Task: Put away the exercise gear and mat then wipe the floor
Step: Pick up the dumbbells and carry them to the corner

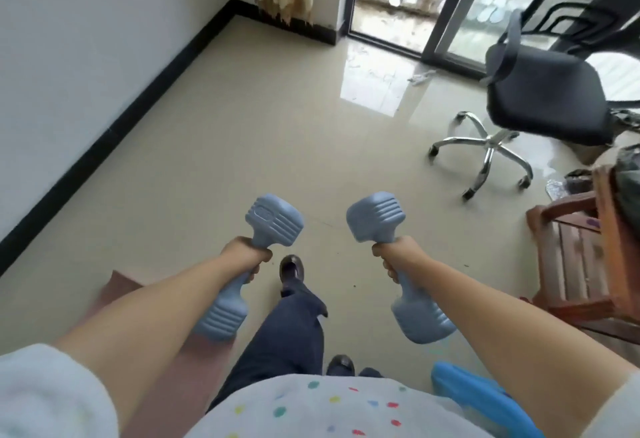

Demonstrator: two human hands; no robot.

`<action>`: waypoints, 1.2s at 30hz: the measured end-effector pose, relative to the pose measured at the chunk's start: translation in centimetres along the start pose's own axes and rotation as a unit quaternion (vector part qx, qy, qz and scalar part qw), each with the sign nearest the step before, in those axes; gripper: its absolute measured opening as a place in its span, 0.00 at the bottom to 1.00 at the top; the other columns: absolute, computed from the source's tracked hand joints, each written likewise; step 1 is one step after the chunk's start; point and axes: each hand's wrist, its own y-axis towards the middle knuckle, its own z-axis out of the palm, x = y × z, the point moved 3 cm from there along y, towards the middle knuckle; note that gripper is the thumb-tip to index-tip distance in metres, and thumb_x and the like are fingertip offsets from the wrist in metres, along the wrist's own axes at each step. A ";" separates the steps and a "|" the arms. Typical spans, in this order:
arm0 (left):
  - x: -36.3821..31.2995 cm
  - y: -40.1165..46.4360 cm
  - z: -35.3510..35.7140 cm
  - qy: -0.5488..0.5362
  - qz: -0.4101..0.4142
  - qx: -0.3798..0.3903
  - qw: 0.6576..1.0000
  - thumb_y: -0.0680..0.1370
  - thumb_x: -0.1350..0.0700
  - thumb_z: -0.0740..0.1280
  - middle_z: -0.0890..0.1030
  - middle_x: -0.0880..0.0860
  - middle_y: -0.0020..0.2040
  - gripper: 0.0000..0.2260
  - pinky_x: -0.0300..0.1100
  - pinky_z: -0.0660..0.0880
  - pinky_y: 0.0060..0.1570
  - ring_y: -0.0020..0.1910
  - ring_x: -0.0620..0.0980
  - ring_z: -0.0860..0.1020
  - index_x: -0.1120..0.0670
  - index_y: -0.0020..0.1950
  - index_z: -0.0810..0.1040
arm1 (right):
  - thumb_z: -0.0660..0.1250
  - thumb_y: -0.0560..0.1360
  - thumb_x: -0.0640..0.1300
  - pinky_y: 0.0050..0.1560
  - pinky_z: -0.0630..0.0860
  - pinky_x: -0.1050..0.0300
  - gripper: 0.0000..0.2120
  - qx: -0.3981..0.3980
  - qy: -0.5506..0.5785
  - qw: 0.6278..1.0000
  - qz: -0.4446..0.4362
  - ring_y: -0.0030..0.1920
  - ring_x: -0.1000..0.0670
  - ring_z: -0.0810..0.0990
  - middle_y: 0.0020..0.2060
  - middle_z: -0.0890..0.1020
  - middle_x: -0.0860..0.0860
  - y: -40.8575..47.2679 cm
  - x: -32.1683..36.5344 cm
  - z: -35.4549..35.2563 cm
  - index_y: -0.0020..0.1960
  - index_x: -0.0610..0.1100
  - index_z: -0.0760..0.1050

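I carry two grey-blue dumbbells above the beige tiled floor [225, 146]. My left hand [247, 257] grips the handle of the left dumbbell [275, 221], whose other head hangs below my forearm. My right hand [394, 255] grips the handle of the right dumbbell [375, 216] the same way. A pinkish-brown exercise mat [121, 287] lies on the floor under my left arm, mostly hidden. Something bright blue [460, 382] sits on the floor at the lower right, partly covered by my right arm.
A black office chair [543, 98] on a chrome wheeled base stands at the right. A wooden chair [581, 254] is at the right edge. A white wall with black skirting [114, 126] runs along the left. Glass sliding doors [450, 4] are ahead.
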 end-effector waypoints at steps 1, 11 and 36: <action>-1.5 2.0 -1.1 -0.014 -0.003 -0.007 1.000 0.72 0.63 0.64 0.69 0.55 0.27 0.02 0.39 0.64 0.27 0.25 0.51 0.65 0.60 0.39 0.72 | 0.61 0.71 0.36 0.28 0.60 0.61 0.06 0.005 -0.003 1.000 -0.006 0.25 0.49 0.63 0.26 0.67 0.46 2.0 2.4 -0.1 0.38 0.41 0.65; -24.5 19.3 -13.8 -0.016 0.007 -0.023 1.000 0.71 0.63 0.63 0.69 0.55 0.27 0.02 0.39 0.64 0.28 0.25 0.51 0.65 0.59 0.38 0.71 | 0.62 0.70 0.38 0.28 0.63 0.60 0.05 0.020 0.024 0.999 -0.018 0.25 0.49 0.65 0.26 0.68 0.47 17.5 26.6 -3.6 0.39 0.41 0.66; -65.7 57.8 -34.9 -0.034 -0.070 -0.053 0.996 0.73 0.62 0.63 0.68 0.54 0.25 0.06 0.39 0.66 0.29 0.25 0.51 0.66 0.58 0.36 0.69 | 0.62 0.71 0.38 0.27 0.60 0.62 0.09 -0.005 0.061 0.998 -0.011 0.23 0.50 0.63 0.26 0.66 0.47 57.3 77.2 -21.3 0.35 0.42 0.64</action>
